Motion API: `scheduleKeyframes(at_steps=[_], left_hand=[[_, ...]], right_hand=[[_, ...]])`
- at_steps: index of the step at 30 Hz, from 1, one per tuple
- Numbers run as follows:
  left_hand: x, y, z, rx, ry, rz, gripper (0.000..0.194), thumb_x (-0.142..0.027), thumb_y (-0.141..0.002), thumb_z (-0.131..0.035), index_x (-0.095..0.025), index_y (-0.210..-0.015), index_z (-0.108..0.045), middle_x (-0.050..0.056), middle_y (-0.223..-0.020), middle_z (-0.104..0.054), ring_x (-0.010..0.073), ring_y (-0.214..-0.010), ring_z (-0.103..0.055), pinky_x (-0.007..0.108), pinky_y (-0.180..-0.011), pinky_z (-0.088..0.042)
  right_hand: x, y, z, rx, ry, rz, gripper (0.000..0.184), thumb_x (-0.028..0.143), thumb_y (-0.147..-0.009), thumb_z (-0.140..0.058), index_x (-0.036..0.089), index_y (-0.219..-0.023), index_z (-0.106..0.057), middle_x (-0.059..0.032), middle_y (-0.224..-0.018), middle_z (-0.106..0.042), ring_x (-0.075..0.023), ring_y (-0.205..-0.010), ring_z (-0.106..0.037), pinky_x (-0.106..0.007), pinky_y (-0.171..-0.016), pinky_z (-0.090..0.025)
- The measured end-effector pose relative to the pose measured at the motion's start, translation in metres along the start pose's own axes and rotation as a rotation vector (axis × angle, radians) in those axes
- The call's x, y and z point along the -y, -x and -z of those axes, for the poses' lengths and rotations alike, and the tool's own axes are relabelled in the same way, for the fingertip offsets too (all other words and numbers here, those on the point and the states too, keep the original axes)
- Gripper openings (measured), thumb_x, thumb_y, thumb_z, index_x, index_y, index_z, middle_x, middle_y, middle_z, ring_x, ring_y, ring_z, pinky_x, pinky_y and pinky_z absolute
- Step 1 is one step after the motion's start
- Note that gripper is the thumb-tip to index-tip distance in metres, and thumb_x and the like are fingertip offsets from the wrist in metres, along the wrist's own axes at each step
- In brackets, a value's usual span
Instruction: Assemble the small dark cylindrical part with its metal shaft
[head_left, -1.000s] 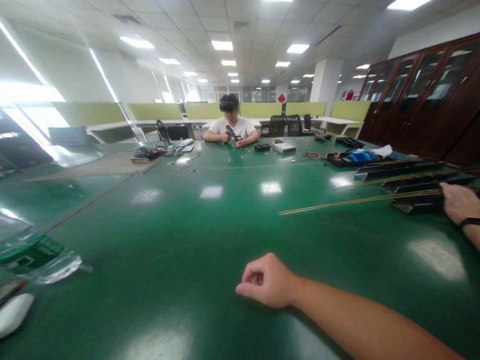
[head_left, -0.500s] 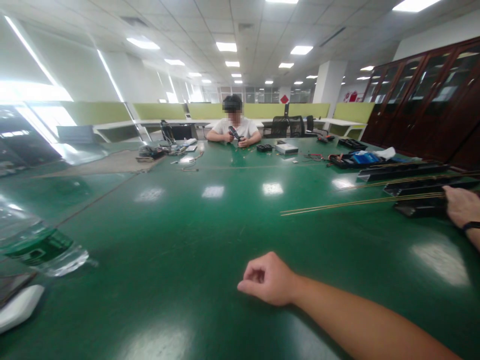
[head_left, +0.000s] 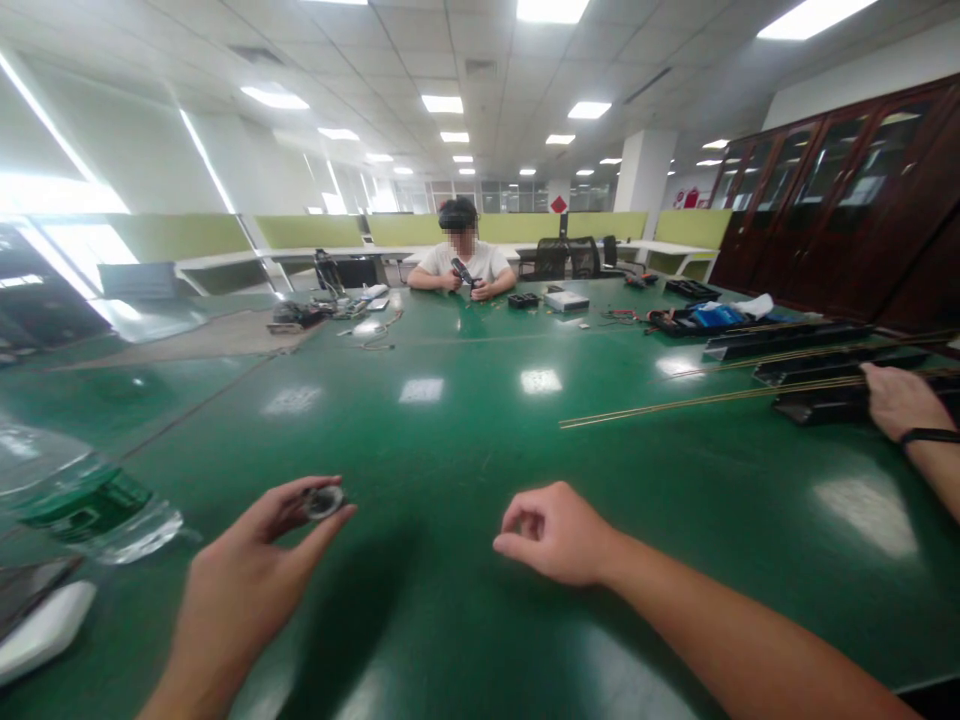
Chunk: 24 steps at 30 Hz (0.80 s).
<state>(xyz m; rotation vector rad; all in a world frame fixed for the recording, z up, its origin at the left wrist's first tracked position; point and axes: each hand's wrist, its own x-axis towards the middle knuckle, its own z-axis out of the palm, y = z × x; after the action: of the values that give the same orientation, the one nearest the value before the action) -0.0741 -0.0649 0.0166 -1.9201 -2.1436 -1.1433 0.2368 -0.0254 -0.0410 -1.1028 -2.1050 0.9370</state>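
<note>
My left hand [head_left: 247,570] is raised above the table at the lower left. Its thumb and fingers pinch a small round grey piece with a ring-shaped rim [head_left: 325,502]; what kind of thing it is cannot be made out. Loosely curled, my right hand [head_left: 559,535] rests near the green table [head_left: 465,450] in front of me, thumb against forefinger. The hollow between its fingers looks dark, and nothing shows in it.
A large water bottle [head_left: 82,500] and a white object [head_left: 45,635] are on the left. Thin brass-coloured rods [head_left: 660,407] and black channels [head_left: 817,402] are on the right, with another person's hand [head_left: 904,400] on them. Opposite sits a person [head_left: 463,260] holding a dark tool.
My left hand has come into view from the lower left with the small round piece in it. My right hand has shifted slightly right and up in the picture, still curled.
</note>
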Motion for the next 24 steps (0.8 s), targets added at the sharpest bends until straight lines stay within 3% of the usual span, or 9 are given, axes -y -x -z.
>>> scheduleKeyframes(at_steps=[4,7,10,13,19,24], left_hand=[[-0.054,-0.019,-0.046,0.195,0.241,-0.159,0.035,-0.045,-0.077,-0.069,-0.025,-0.105,-0.068,0.001,-0.094,-0.073,0.0205,-0.086,-0.069,0.034,-0.085,-0.057],[-0.077,-0.022,-0.077,0.275,0.287,-0.276,0.025,-0.028,-0.078,-0.067,-0.022,-0.102,-0.068,0.003,-0.095,-0.072,0.0196,-0.086,-0.068,0.032,-0.084,-0.056],[-0.071,-0.014,-0.098,0.367,0.268,-0.407,0.023,-0.024,-0.080,-0.066,-0.022,-0.103,-0.068,0.004,-0.100,-0.070,0.0193,-0.090,-0.066,0.032,-0.085,-0.055],[-0.054,-0.004,-0.106,0.430,0.268,-0.504,0.025,-0.028,-0.085,-0.065,-0.023,-0.109,-0.068,0.006,-0.104,-0.068,0.0199,-0.096,-0.063,0.034,-0.088,-0.053],[-0.047,0.003,-0.103,0.549,0.377,-0.528,0.032,-0.036,-0.090,-0.063,-0.027,-0.121,-0.064,0.005,-0.108,-0.067,0.0184,-0.098,-0.063,0.031,-0.087,-0.053],[-0.046,0.005,-0.112,0.517,0.455,-0.527,0.038,-0.032,-0.086,-0.069,-0.028,-0.123,-0.061,0.003,-0.112,-0.068,0.0181,-0.101,-0.064,0.031,-0.093,-0.052]], right_hand=[[0.007,0.004,0.020,-0.052,0.158,-0.061,0.018,0.039,-0.083,-0.066,0.023,-0.085,-0.073,0.0015,-0.065,-0.068,-0.0117,-0.055,-0.057,-0.023,-0.052,-0.036],[0.001,0.003,0.023,-0.163,0.247,-0.092,0.013,0.033,-0.084,-0.064,0.023,-0.087,-0.072,0.0014,-0.065,-0.068,-0.0127,-0.057,-0.058,-0.024,-0.056,-0.037],[-0.012,0.001,0.018,-0.178,0.213,-0.085,0.015,0.025,-0.082,-0.064,0.022,-0.096,-0.067,0.0023,-0.067,-0.068,-0.0123,-0.058,-0.059,-0.023,-0.057,-0.039],[-0.023,-0.002,0.009,-0.149,0.094,-0.057,0.028,0.020,-0.079,-0.066,0.021,-0.107,-0.060,0.0025,-0.072,-0.068,-0.0115,-0.058,-0.059,-0.022,-0.057,-0.041],[-0.031,-0.006,-0.004,-0.120,-0.099,-0.011,0.050,0.016,-0.075,-0.070,0.021,-0.122,-0.053,0.0022,-0.084,-0.065,-0.0092,-0.060,-0.058,-0.021,-0.058,-0.046],[-0.030,-0.005,-0.005,-0.125,-0.126,-0.018,0.049,0.018,-0.075,-0.072,0.022,-0.120,-0.056,0.0014,-0.087,-0.065,-0.0104,-0.064,-0.059,-0.022,-0.060,-0.047]])
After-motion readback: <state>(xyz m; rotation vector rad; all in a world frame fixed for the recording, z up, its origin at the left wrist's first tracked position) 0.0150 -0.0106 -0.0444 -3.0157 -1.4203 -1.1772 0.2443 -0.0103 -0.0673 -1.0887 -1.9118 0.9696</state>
